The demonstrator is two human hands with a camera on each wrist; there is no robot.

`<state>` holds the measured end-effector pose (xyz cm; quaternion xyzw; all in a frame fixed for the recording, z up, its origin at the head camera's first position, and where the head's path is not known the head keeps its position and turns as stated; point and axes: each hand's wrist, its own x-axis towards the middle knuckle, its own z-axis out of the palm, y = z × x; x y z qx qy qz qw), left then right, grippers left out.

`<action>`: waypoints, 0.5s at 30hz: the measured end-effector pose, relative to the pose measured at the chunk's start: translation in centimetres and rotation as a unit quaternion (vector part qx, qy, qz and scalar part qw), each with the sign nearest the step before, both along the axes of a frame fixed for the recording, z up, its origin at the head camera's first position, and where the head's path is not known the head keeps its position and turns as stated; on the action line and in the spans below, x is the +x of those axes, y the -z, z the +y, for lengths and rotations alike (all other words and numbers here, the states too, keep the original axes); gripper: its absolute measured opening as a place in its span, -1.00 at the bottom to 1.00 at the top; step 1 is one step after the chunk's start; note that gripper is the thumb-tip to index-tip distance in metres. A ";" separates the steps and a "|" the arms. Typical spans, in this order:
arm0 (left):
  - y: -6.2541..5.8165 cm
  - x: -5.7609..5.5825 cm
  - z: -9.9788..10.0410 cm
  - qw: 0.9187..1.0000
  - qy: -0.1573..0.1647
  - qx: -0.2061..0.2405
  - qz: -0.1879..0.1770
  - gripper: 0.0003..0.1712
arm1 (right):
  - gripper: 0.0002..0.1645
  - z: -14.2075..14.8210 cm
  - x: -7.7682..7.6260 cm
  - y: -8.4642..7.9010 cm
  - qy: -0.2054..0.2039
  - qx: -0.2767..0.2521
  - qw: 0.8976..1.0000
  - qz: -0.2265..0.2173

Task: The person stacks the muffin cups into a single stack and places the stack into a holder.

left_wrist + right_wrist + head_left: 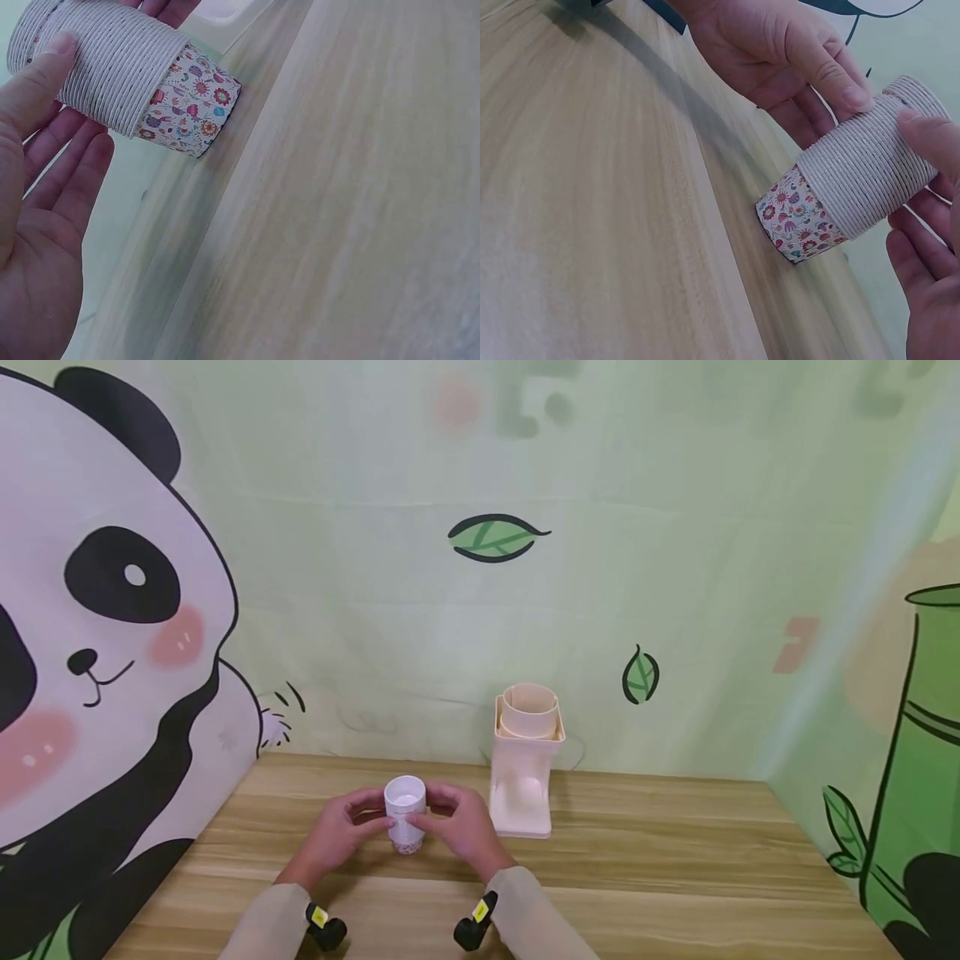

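A nested stack of paper cups (406, 818) stands upright between my two hands, its open end up. The many close rims make a ribbed white column, and the lowest cup (193, 105) shows a colourful flower print. From one side my left hand (341, 831) grips the stack, thumb across the front and fingers around the side. On the opposite side my right hand (467, 828) holds it the same way, its thumb (926, 135) lying on the ribbed rims. Whether the bottom of the stack touches the table cannot be told.
Behind and right of the hands stands a pale pink holder (521, 777) with a round tube (529, 710) in its top. The wooden table (660, 860) meets a printed cloth backdrop (360, 568). Black wrist devices (326, 930) with yellow labels hang at both cuffs.
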<state>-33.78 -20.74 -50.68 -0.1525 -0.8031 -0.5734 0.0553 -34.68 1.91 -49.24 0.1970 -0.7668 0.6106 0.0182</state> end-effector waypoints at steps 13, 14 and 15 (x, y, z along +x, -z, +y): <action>-0.2 -0.1 0.3 1.000 -0.021 -0.006 -0.019 -0.51 | -0.48 0.1 0.2 0.0 0.002 -0.013 1.000 -0.001; -0.3 -0.1 0.3 1.000 -0.021 -0.004 -0.019 -0.50 | -0.48 0.1 0.2 0.0 0.003 -0.011 1.000 -0.001; -0.3 -0.1 0.3 1.000 -0.020 -0.003 -0.019 -0.51 | -0.48 0.2 0.3 -0.1 0.002 -0.012 1.000 -0.001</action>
